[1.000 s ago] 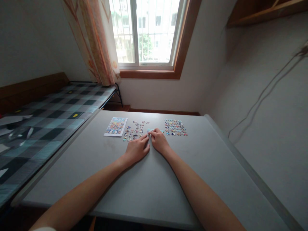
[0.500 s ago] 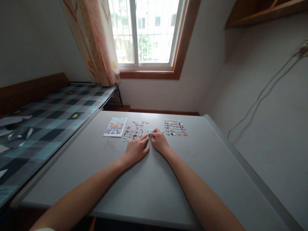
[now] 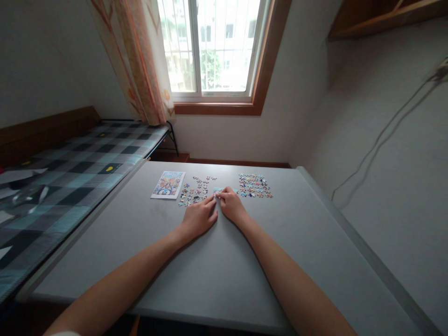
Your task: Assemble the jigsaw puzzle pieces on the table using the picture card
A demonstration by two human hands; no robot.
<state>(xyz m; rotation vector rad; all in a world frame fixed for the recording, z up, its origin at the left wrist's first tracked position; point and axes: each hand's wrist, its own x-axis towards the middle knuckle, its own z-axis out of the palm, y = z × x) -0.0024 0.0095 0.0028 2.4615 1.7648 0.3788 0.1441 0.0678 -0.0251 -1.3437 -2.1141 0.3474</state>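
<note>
My left hand (image 3: 199,216) rests on the grey table with its fingers stretched out and the thumb apart. Its fingertips touch the near left edge of a small joined strip of jigsaw puzzle (image 3: 235,191), light blue where it shows. Bent over the same strip is my right hand (image 3: 231,204), thumb and index finger pinched on a puzzle piece (image 3: 217,195) at its left end. Most of the strip lies hidden under the right hand. Loose puzzle pieces (image 3: 198,191) are scattered beyond my left hand, and a denser group of pieces (image 3: 255,185) lies right of my right hand.
A colourful picture sheet (image 3: 168,185) lies left of the loose pieces on the table (image 3: 217,270). Along the left side stands a bed (image 3: 87,161) with a checked cover, papers on it. A window (image 3: 220,51) and curtain (image 3: 140,60) are beyond; a cable (image 3: 376,140) hangs on the right wall.
</note>
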